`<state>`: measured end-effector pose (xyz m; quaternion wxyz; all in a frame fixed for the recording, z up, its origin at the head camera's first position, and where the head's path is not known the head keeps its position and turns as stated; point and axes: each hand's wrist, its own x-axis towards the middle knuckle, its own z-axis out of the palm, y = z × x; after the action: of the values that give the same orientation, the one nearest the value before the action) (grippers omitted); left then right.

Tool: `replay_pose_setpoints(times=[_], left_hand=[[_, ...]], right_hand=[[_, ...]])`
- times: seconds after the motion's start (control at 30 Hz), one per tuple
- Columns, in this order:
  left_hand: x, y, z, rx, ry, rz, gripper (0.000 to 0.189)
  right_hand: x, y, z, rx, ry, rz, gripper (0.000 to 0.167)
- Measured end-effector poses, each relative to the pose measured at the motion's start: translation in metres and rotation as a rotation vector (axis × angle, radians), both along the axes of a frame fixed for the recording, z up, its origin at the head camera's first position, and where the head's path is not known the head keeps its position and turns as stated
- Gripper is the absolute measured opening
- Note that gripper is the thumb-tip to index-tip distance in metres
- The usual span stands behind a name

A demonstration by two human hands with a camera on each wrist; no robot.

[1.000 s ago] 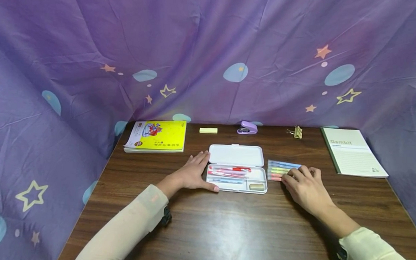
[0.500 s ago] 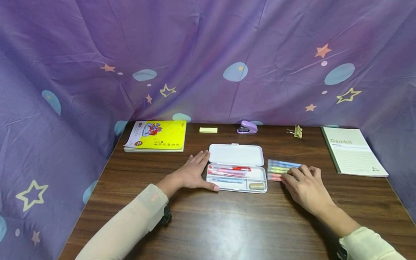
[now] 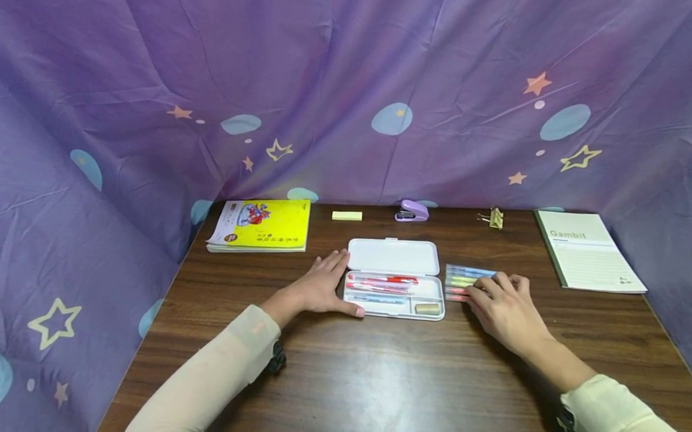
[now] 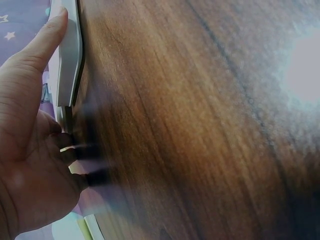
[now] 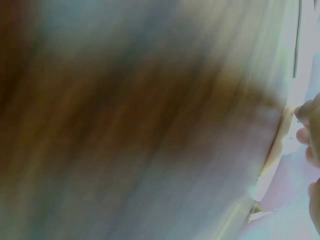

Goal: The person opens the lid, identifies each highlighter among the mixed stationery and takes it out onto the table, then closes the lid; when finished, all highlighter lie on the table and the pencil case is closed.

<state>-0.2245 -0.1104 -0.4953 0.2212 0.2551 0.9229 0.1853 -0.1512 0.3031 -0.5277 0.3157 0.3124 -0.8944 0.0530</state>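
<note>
The white pencil case [image 3: 431,289] lies open at the middle of the tabletop [image 3: 357,374], its lid [image 3: 392,257] folded back to the far side. The left hand [image 3: 325,286] lies flat and spread at the case's left end: thumb on the near edge, fingertips by the lid's left side. Its grip is wide and wraps round nothing; the spread probably steadies the case.

The right hand [image 3: 506,312] has its fingers bent over the right end of the coloured pen set [image 3: 465,280], just right of the case. That grip is almost closed on the set, though how firmly it pinches I cannot tell. Holding that end presumably leaves the left end free beside the case.

Inside the case, red pens [image 3: 382,282] lie in the far compartment and a small tan block [image 3: 427,310] sits in the near right one.

Only a narrow gap parts set from case, so a leftward slide would soon meet its rim. The widest room lies on the near side. Far off stand a purple stapler [image 3: 412,211] and a binder clip [image 3: 495,219], with a Gambit notebook [image 3: 593,252] near the right edge.
</note>
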Motion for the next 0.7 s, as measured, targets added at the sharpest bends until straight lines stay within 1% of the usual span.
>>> replay_pose_setpoints(times=[0.03,0.07,0.2,0.23,0.3,0.43,0.6,0.7], left_hand=[[0.0,0.0,0.0,0.001,0.0,0.0,0.142],[0.0,0.0,0.0,0.002,0.0,0.0,0.142],[0.0,0.0,-0.001,0.006,0.003,0.002,0.142],[0.0,0.0,-0.001,0.007,0.006,0.002,0.142],[0.0,0.0,-0.002,0.01,0.01,0.002,0.142],[0.0,0.0,-0.002,0.011,0.013,0.0,0.141],[-0.001,-0.001,-0.003,0.006,0.013,-0.001,0.142],[-0.001,-0.001,-0.003,0.003,0.014,-0.002,0.141]], right_hand=[[0.0,-0.002,0.001,-0.004,-0.003,0.003,0.063],[0.0,-0.005,0.002,-0.008,-0.009,0.007,0.059],[-0.002,-0.02,0.006,-0.016,-0.06,0.021,0.022],[-0.003,-0.025,0.007,-0.02,-0.074,0.03,0.016],[-0.004,-0.038,0.009,-0.017,-0.098,0.049,0.02],[-0.007,-0.066,0.01,-0.004,-0.118,0.102,0.028],[-0.009,-0.096,0.011,0.046,-0.124,0.194,0.028],[-0.008,-0.107,0.01,0.09,-0.119,0.215,0.03]])
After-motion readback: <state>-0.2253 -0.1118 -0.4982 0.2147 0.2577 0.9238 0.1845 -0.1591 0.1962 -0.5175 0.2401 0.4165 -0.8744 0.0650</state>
